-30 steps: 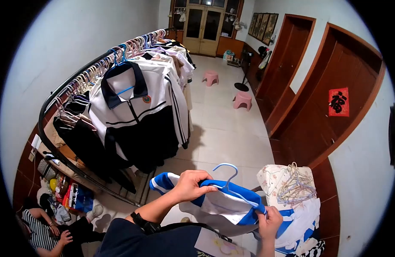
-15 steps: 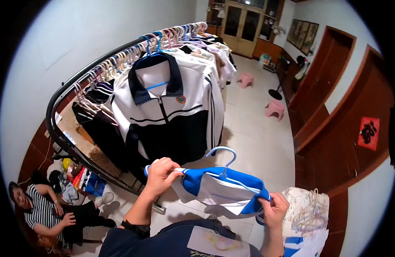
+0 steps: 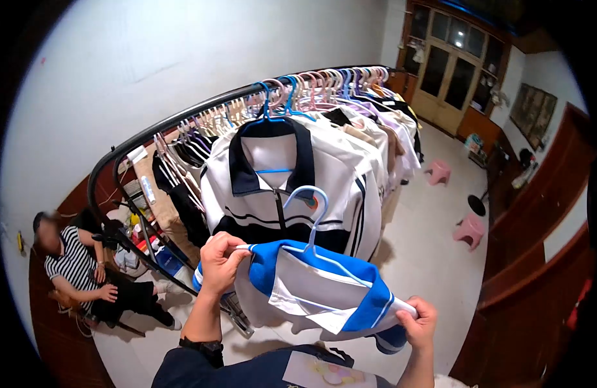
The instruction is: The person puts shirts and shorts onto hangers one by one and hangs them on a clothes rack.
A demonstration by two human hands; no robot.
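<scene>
My left hand pinches one shoulder of a blue-and-white jacket. The opposite shoulder is gripped by my right hand, so the garment is stretched between them at chest height. Inside its open collar sits a light blue hanger, hook pointing up and not on the rail. Just beyond, a white-and-navy zip jacket hangs from a blue hanger on the rack. The held jacket covers the lower part of that one in this view.
A black clothes rack full of garments runs along the wall. At the left, a person in a striped top sits near bags and clothes. Two pink stools stand on the tiled floor, with double doors at the far end.
The view has swung left and up, and the pile at lower right has mostly left it. My hands are farther apart, and the hanger hook now overlaps the hanging jacket in view.
</scene>
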